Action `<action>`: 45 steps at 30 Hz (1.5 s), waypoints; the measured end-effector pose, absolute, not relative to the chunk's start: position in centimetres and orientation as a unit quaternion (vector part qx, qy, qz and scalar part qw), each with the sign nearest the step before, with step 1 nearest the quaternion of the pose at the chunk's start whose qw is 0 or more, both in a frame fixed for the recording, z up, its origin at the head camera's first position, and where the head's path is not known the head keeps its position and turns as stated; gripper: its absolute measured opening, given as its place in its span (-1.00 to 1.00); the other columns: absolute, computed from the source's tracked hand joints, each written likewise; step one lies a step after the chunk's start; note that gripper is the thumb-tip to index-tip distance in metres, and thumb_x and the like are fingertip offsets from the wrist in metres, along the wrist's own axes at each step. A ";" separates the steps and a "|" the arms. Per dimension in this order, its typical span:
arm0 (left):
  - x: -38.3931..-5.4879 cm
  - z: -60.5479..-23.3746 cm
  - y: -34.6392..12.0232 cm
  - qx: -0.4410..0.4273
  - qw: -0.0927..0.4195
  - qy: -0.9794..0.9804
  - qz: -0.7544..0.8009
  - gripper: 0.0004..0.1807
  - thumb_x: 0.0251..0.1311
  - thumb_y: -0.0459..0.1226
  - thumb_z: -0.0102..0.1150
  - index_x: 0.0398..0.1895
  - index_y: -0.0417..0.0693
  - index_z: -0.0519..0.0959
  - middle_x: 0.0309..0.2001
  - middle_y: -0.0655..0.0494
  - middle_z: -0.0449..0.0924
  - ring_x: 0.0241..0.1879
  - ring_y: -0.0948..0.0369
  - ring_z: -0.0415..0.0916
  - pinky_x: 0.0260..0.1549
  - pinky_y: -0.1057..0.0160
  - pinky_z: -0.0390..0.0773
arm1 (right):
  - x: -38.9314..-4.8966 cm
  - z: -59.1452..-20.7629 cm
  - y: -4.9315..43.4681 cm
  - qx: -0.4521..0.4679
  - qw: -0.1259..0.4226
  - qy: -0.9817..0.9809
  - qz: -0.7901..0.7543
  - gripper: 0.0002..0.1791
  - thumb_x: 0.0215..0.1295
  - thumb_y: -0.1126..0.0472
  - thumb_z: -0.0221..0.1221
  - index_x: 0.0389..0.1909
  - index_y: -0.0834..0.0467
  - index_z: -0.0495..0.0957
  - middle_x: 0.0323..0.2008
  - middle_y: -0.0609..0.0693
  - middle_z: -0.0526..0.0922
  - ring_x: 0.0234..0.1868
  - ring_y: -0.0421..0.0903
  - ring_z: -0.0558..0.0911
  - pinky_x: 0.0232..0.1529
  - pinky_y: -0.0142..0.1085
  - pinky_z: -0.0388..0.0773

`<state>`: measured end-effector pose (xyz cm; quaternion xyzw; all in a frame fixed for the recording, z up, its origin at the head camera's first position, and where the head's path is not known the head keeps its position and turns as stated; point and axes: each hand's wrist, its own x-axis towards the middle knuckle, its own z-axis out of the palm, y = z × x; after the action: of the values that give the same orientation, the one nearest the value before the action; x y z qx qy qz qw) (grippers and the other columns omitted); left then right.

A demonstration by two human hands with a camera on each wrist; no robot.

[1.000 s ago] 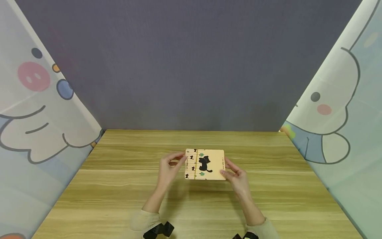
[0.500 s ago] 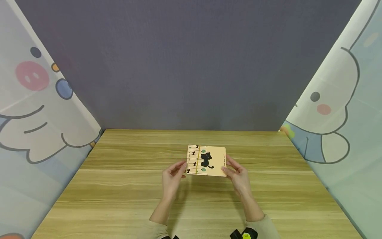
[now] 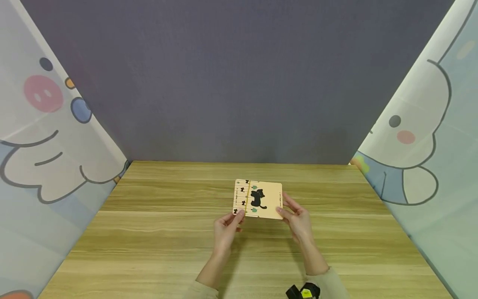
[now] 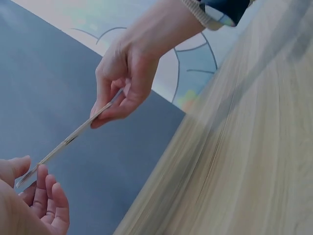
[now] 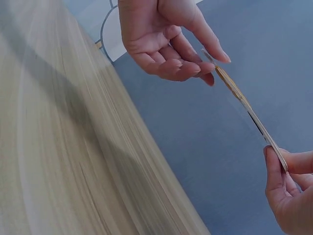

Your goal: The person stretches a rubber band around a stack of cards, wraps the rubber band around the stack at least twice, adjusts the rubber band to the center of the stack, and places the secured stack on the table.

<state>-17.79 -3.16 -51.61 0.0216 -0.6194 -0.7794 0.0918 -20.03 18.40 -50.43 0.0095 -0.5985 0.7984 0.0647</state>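
A thin, flat cream stack of cards (image 3: 270,199) is held up above the table, its face toward the head view. It bears a black cat print, small black figures at the left and green leaves. Around its left part runs a narrow yellow elastic band (image 3: 247,197). My right hand (image 3: 300,224) pinches the right edge, thumb in front and fingers behind. At the lower left corner, beside the band, my left hand (image 3: 225,233) has its thumb in front and fingers behind. Both wrist views show the stack (image 4: 68,138) edge-on between the hands; the band (image 5: 218,73) bulges slightly there.
Beneath the hands lies a wood-grain table (image 3: 157,241). A dark grey panel (image 3: 239,83) rises along its back edge, and cartoon-printed cloths (image 3: 45,174) flank both sides. A black device (image 3: 304,291) is worn at the right wrist.
My left hand has moved right and toward the near edge, from the stack's left side to its lower left corner. The stack has risen slightly and tilted a little; my right hand keeps its grip.
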 end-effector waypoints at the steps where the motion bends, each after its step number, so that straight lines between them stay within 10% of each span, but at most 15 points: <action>1: -18.1 -52.4 -3.0 0.031 0.085 -0.616 -0.783 -0.70 0.04 -0.11 0.21 -0.33 -0.18 0.63 -0.42 -0.10 0.62 -0.47 0.15 0.54 -0.65 0.28 0.53 | -20.0 -50.3 18.3 0.008 0.062 -0.599 0.798 -0.35 -0.04 0.38 0.27 0.16 0.05 0.36 -0.11 0.10 0.46 -0.28 -0.10 0.61 -0.37 -0.38 0.56; 21: -17.5 -52.6 -1.1 0.140 0.074 -0.548 -0.821 -0.58 -0.17 0.00 0.32 -0.49 -0.23 0.65 -0.55 -0.04 0.61 -0.66 0.23 0.49 -0.74 0.35 0.47 | -16.1 -42.2 14.8 -0.077 0.041 -0.610 0.787 -0.37 0.01 0.57 0.13 0.17 0.25 0.28 -0.22 0.04 0.45 -0.42 -0.21 0.59 -0.41 -0.42 0.55; 45: -15.6 -50.1 0.0 0.124 0.033 -0.559 -0.819 -0.60 0.03 0.01 0.18 -0.50 -0.19 0.63 -0.52 0.04 0.62 -0.64 0.28 0.47 -0.74 0.41 0.41 | -17.0 -45.4 15.6 -0.029 0.071 -0.622 0.779 -0.42 0.02 0.47 0.19 0.14 0.20 0.35 -0.21 0.06 0.54 -0.38 -0.12 0.61 -0.37 -0.34 0.57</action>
<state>-15.56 0.00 -50.06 0.1241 -0.5591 -0.8191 0.0331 -16.97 15.59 -45.45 -0.0293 -0.6221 0.7792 0.0706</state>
